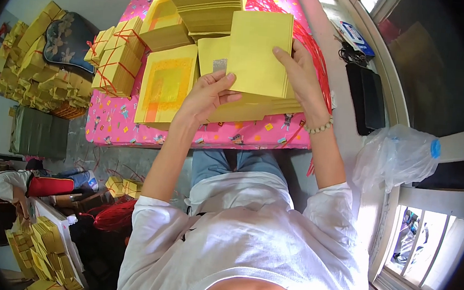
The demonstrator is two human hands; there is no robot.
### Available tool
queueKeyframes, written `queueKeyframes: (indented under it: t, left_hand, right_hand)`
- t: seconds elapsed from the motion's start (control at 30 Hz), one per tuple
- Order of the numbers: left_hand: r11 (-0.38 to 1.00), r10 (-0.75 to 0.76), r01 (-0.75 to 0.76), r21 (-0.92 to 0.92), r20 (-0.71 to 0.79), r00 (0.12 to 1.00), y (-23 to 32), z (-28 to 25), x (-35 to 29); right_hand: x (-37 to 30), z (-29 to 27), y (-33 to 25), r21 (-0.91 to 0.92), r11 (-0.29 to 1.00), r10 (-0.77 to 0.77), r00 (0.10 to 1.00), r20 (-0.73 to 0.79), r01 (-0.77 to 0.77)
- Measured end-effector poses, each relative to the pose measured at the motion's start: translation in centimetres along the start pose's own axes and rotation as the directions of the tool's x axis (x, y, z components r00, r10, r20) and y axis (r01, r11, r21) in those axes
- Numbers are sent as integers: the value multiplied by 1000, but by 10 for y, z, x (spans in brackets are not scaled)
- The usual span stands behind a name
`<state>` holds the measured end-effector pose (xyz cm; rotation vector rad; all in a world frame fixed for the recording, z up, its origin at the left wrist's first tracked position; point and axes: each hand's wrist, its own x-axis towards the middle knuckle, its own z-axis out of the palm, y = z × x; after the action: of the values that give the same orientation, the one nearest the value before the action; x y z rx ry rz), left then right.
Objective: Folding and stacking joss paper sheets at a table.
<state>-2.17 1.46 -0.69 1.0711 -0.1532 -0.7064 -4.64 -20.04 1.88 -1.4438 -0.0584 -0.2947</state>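
A thin stack of yellow paper sheets (260, 52) is held upright between my two hands over the table. My left hand (207, 95) grips its lower left corner, fingers curled with the thumb on the front. On the right edge, my right hand (301, 74) has its thumb across the face and its fingers behind, mostly hidden. Behind the held sheets lie more yellow sheets, one with a silver patch (220, 65). Left of them is a yellow paper pile with an orange printed square (165, 88). A taller pile of yellow paper (207, 4) rises at the back.
Bundles tied with red string (119, 62) stand at the left of the pink patterned tablecloth (116, 127). Red strands (311, 39) run along its right side. A plastic bag (397, 158) sits by the window. At lower left, another person (13, 185) works beside yellow paper piles (52, 251).
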Motion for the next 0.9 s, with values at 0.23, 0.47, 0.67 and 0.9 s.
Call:
queueKeyframes:
  t: [0.23,0.47,0.67,0.9]
  left_hand:
    - [907,-119,219,-359,280,953,5,12,10]
    - [379,-267,714,-589,669,694,-48,66,18]
    - [159,-133,765,-625,754,643,-88,74,16]
    - [378,-122,555,-742,554,824,-104,84,6]
  right_hand:
    - [-13,-38,-21,576,792,102,975,197,-200]
    - [-38,-85,16,470,875,-124,992,-18,118]
    - [-58,-110,24,217,968,-95,985,-141,125]
    - [-52,-134,54,141,990,7,977,-211,23]
